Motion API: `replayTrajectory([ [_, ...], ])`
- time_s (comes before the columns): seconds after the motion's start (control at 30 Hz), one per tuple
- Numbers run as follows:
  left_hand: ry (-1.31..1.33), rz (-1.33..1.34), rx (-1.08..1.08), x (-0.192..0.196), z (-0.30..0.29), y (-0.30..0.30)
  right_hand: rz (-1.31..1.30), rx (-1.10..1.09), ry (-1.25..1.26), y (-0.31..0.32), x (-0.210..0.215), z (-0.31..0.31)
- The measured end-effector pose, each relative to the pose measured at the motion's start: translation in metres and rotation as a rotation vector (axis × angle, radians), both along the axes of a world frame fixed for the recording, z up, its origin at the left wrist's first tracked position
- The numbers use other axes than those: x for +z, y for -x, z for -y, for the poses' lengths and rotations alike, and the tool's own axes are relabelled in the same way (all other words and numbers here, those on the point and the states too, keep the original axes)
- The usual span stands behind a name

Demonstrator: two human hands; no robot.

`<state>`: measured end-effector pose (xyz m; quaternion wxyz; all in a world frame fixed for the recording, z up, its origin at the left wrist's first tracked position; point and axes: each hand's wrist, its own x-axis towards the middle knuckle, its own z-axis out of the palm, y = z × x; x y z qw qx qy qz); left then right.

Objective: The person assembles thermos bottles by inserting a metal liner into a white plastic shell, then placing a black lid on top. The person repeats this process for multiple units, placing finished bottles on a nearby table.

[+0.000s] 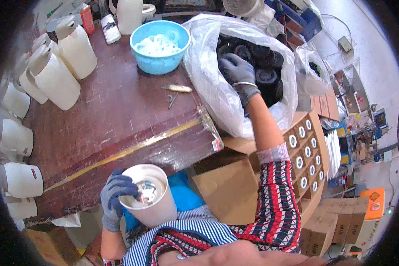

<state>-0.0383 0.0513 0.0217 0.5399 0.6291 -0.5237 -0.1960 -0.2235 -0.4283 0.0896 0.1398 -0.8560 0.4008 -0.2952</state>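
Observation:
My left hand [114, 197], in a grey glove, is closed around the rim and side of a white jug body [163, 207] at my lap. The jug's open top is tilted toward me, and a shiny silvery liner [147, 191] shows inside. My right hand [240, 74], also gloved, reaches into a large clear plastic bag [204, 80] full of round black plastic parts [266, 77]. It lies against the parts at the bag's left side. Its fingertips blend into the dark parts, so whether it grips one is hidden.
A blue basin [159, 64] of translucent rings stands on the dark red table [115, 106], with a utility knife [177, 88] nearby. Several white jugs [55, 80] line the left side. A divided carton [303, 155] holds upright pieces at right; an open carton [228, 190] sits below.

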Motion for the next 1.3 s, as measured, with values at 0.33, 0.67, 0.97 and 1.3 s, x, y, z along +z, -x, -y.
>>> replayTrajectory([
  [0.33,0.001,-0.238,-0.015,0.0,0.005,-0.004,-0.812,-0.51,-0.148,0.135,-0.155,0.12],
  [0.67,0.166,-0.988,-0.341,0.073,0.075,-0.02,0.594,0.663,-0.669,-0.015,0.061,-0.155],
  [0.97,0.209,-1.09,-0.264,0.104,0.006,0.0,-0.148,1.109,0.721,-0.057,0.092,-0.274],
  [1.3,0.37,0.658,0.102,0.091,0.014,-0.013,0.522,1.031,-0.92,-0.074,0.01,-0.282],
])
